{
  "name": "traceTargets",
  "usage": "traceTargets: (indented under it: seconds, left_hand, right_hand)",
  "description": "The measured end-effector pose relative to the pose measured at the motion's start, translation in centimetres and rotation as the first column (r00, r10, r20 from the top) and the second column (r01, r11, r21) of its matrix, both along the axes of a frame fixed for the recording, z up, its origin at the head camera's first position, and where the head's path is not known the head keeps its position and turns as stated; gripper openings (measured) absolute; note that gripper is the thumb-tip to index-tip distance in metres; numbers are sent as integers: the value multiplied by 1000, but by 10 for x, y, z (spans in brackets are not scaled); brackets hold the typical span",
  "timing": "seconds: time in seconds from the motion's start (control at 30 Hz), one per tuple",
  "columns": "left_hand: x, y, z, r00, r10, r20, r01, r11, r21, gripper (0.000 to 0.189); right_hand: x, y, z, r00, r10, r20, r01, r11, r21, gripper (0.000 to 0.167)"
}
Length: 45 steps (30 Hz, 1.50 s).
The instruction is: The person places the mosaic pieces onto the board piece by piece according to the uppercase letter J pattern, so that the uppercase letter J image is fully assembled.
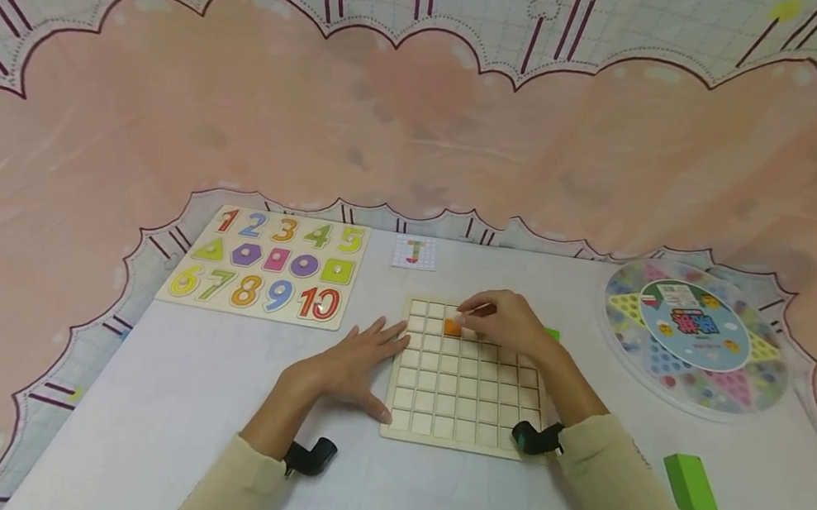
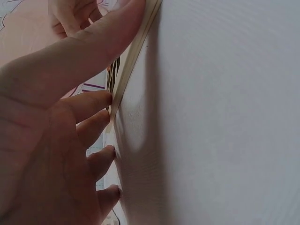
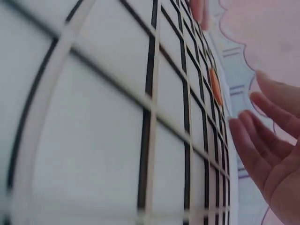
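Note:
A wooden grid board [image 1: 447, 384] lies on the white table. One orange square tile [image 1: 452, 328] sits in a cell near its far edge, and it shows as a thin orange strip [image 3: 215, 86] in the right wrist view. My right hand [image 1: 502, 319] is over the far part of the board, its fingertips beside the orange tile, with bent fingers and nothing visible between them. The left hand [image 1: 355, 366] is spread along the board's left side, thumb at the near left corner and fingertips by the left edge.
A number and shape puzzle board [image 1: 184, 256] lies at the left. Behind the grid is a small card [image 1: 414, 252] with a coloured J shape. A round game board [image 1: 694, 339], a green block [image 1: 691, 484] and another green piece [image 1: 553, 334], partly behind my right wrist, are at the right.

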<state>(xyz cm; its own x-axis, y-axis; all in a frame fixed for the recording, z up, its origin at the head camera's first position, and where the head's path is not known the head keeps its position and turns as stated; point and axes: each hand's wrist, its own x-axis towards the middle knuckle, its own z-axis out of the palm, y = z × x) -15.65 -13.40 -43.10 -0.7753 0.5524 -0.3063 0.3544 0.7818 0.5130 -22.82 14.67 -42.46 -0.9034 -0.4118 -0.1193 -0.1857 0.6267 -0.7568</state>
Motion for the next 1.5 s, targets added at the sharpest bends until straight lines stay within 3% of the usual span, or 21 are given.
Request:
traceTargets:
  seconds: [0.1, 0.33, 0.73, 1.03, 1.5]
  left_hand:
    - [1, 0, -1, 1000, 10, -2, -10, 1000, 3, 114]
    - [2, 2, -2, 1000, 14, 8, -14, 1000, 20, 113]
    - [3, -1, -1, 1000, 20, 4, -20, 1000, 8, 113]
    - [1, 1, -2, 1000, 15, 3, -15, 1000, 24, 114]
    - [1, 0, -3, 1000, 14, -9, -14, 1000, 24, 114]
  right_hand:
    - [2, 13, 3, 999, -32, -9, 32, 999, -29, 32]
    - [11, 52, 7, 989, -133, -66, 134, 991, 9, 40]
    - [20, 96, 0, 964, -264, -8, 264, 959, 103, 47]
    - [19, 109, -5, 970, -242, 24, 237, 961, 145, 48]
    - [19, 110, -15, 973, -219, 73, 209, 970, 123, 45]
